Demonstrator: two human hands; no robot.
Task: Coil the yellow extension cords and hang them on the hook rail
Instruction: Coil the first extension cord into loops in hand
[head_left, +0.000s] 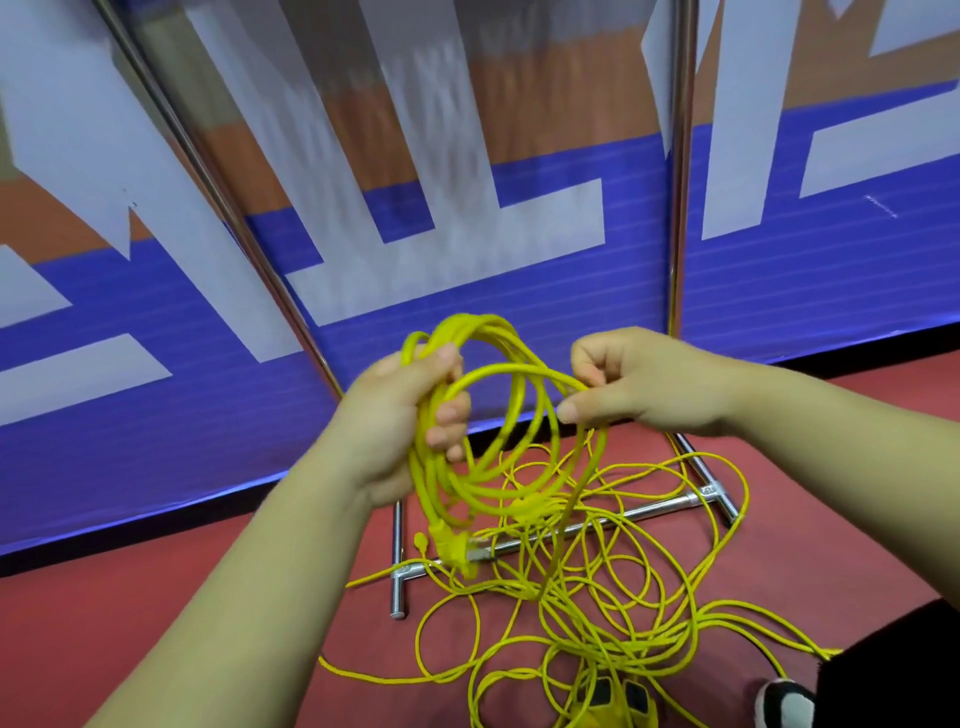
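A blue and white banner (519, 296) fills the 12 o'clock half above the red floor (156, 597). Loose yellow cords (548, 597) sprawl at 5 o'clock over a chrome rack base (639, 512). At centre, the coil (498, 368) hangs from the left hand (410, 415), its forearm rising from 7 o'clock and its fingers curled round the gathered loops. The right hand (639, 384), reaching in from 3 o'clock, pinches one strand of the coil. A plug (452, 551) dangles at the coil's 6 o'clock.

Left hand (400, 415) gripping yellow cord coil (498, 415), right hand (623, 384) pinching a loop, tangled cords (597, 597) on red floor (156, 597)
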